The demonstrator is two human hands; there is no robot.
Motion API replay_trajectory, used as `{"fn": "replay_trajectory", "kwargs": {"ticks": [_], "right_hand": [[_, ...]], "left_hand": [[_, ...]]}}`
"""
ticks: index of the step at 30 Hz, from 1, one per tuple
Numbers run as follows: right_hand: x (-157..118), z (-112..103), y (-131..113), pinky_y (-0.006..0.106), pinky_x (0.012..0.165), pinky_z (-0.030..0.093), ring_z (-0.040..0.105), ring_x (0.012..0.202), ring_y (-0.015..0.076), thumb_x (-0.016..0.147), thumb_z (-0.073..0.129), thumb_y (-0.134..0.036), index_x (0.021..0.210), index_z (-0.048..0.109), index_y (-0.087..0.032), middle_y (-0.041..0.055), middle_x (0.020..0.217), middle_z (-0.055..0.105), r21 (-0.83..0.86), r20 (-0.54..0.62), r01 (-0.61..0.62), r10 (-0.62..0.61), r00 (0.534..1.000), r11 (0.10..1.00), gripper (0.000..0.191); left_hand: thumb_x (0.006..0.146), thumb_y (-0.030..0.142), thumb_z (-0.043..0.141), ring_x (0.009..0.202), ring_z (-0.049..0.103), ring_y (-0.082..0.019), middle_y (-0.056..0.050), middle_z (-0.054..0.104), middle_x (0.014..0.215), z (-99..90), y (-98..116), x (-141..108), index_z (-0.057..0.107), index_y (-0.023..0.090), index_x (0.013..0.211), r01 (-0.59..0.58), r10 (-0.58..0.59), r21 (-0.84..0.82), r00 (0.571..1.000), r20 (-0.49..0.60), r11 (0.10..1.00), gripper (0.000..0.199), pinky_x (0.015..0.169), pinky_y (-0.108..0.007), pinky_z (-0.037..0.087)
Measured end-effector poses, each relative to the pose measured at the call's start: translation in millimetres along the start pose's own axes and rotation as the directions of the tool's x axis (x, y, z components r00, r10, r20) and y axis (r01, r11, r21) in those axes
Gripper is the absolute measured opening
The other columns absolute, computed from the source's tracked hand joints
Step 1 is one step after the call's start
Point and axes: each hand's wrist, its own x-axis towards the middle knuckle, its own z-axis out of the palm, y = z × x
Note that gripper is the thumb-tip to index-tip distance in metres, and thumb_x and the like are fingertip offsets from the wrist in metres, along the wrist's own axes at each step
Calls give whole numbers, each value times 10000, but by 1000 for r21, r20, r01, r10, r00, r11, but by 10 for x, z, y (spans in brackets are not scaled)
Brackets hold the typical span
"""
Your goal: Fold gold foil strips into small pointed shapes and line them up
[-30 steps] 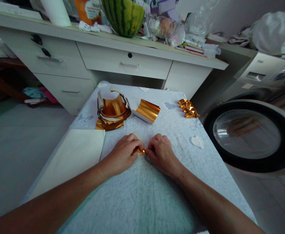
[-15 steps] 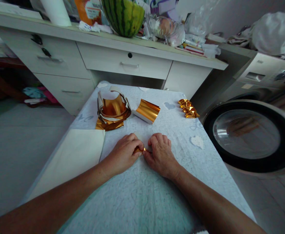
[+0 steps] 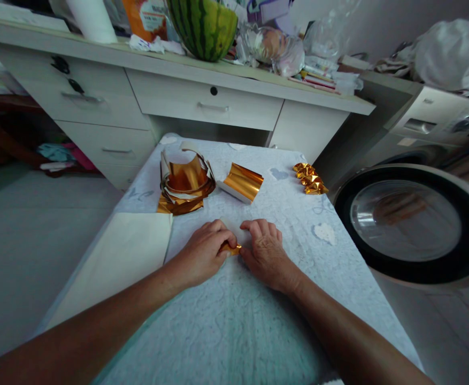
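Note:
A small folded piece of gold foil paper [image 3: 231,249] lies low over the tabletop, its left part pinched between the thumb and fingers of my left hand [image 3: 209,247]. To its right, my right hand [image 3: 267,250] has thumb and index finger spread apart. The right thumb tip is at the foil's right end; whether it presses on it I cannot tell. Beyond my hands sit a curled stack of gold foil sheets [image 3: 240,183] and a larger bundle of rolled gold foil paper [image 3: 186,179]. Several folded gold foil pieces [image 3: 310,178] form a row at the far right.
A patterned cloth covers the table [image 3: 202,331]. A cream sheet [image 3: 125,262] lies along its left side. Behind stands a white drawer desk [image 3: 170,101] bearing a cut watermelon [image 3: 204,27]. On the right, a washing machine's round door [image 3: 410,224] hangs open near the table edge.
My right thumb and index finger have parted and drawn slightly right, off the foil's end, baring more of it. My left hand keeps its pinch in the same spot.

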Motion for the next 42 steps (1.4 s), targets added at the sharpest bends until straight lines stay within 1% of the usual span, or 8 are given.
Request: {"fn": "replay_trajectory", "kwargs": {"ticks": [16, 22, 27, 32, 34, 37, 39, 42], "right_hand": [[0, -68, 57, 452, 971, 346, 416, 1141, 273, 780, 509, -76, 1406, 394, -285, 100, 1289, 480, 10, 102, 18, -19, 995, 1000, 670], [-6, -102, 112, 444, 973, 353, 419, 1122, 266, 765, 477, -70, 1352, 380, -144, 133, 1278, 491, 55, 88, 40, -44, 995, 998, 600], [2, -135, 100, 443, 957, 362, 440, 1075, 261, 869, 489, -218, 1236, 469, -149, 117, 1214, 520, 78, 68, 47, -52, 996, 996, 374], [9, -111, 95, 449, 950, 367, 436, 1077, 275, 819, 600, -275, 1222, 490, -143, 122, 1209, 520, 29, 53, 77, -78, 995, 997, 438], [11, -101, 102, 447, 952, 368, 434, 1082, 276, 807, 613, -265, 1227, 492, -141, 121, 1214, 517, 26, 52, 77, -78, 996, 997, 455], [14, -90, 116, 452, 955, 368, 430, 1090, 279, 796, 626, -261, 1238, 493, -144, 120, 1225, 510, 19, 46, 85, -86, 995, 996, 477], [18, -83, 126, 457, 953, 369, 430, 1091, 282, 796, 632, -272, 1243, 496, -149, 122, 1227, 506, 10, 48, 99, -100, 994, 995, 483], [26, -71, 138, 463, 947, 369, 432, 1088, 285, 797, 638, -287, 1247, 504, -162, 123, 1220, 505, 0, 49, 110, -109, 993, 994, 485]], "left_hand": [[798, 98, 540, 953, 552, -207, -33, 588, 948, 19, -20, -7, 658, 219, 889, -8, 9, 9, 1000, -17, 1000, 192, 862, -360, 453], [819, 94, 539, 944, 551, -196, -30, 590, 952, 37, -36, -32, 663, 211, 898, -11, 10, -31, 999, -32, 999, 188, 852, -352, 444], [871, 205, 572, 928, 559, -194, -24, 589, 922, 15, -29, -41, 663, 203, 874, -31, 29, -41, 999, -38, 999, 91, 845, -351, 442], [869, 179, 571, 883, 567, -175, -15, 580, 904, -4, -15, -40, 639, 204, 843, -51, 50, -22, 997, -62, 998, 77, 796, -318, 454], [848, 179, 597, 929, 556, -194, -27, 575, 949, -1, -22, -45, 627, 204, 894, -33, 39, 39, 989, -142, 999, 60, 832, -336, 459], [790, 247, 683, 1061, 515, -266, -74, 567, 1101, 29, -69, -51, 575, 190, 1116, 50, 5, 180, 957, -291, 982, 348, 944, -433, 434], [782, 303, 697, 1126, 497, -308, -112, 558, 1198, 60, -118, -51, 504, 166, 1234, 95, -12, 242, 946, -323, 966, 510, 979, -481, 417], [793, 346, 683, 1204, 483, -330, -137, 536, 1302, 95, -180, -47, 415, 166, 1323, 91, 0, 263, 945, -328, 960, 621, 1017, -503, 402]]}}
